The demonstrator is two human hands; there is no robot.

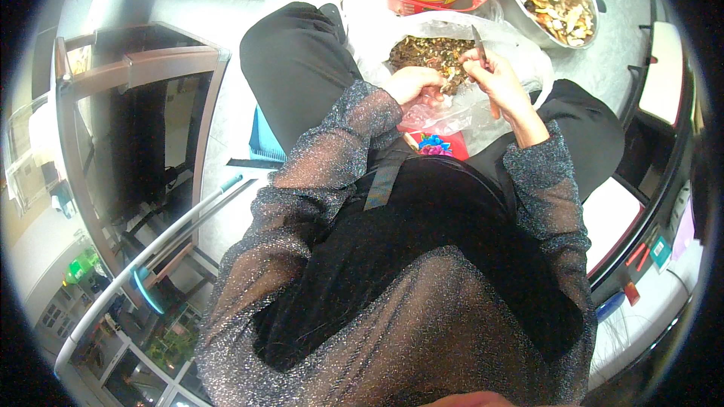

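Observation:
Both my hands are over a clear plastic bag (520, 53) between my knees, its mouth spread around a heap of dark brown and yellowish bits (422, 51). My right hand (498, 84) is closed around a small knife (477, 39), whose blade points up and away from me. Close beside it, my left hand (415, 86) has its fingers pinched together at the near side of the heap. A small pale piece (446, 89) shows at its fingertips; its kind is too small to tell.
Beyond the bag stands a red bucket (483, 0) with reddish-brown scraps inside. At the far right is a metal pot (514, 1) full of pale, yellowish slices. A red item with blue and purple flowers (435, 145) lies near my lap. A glass-doored frame (136, 68) stands at left.

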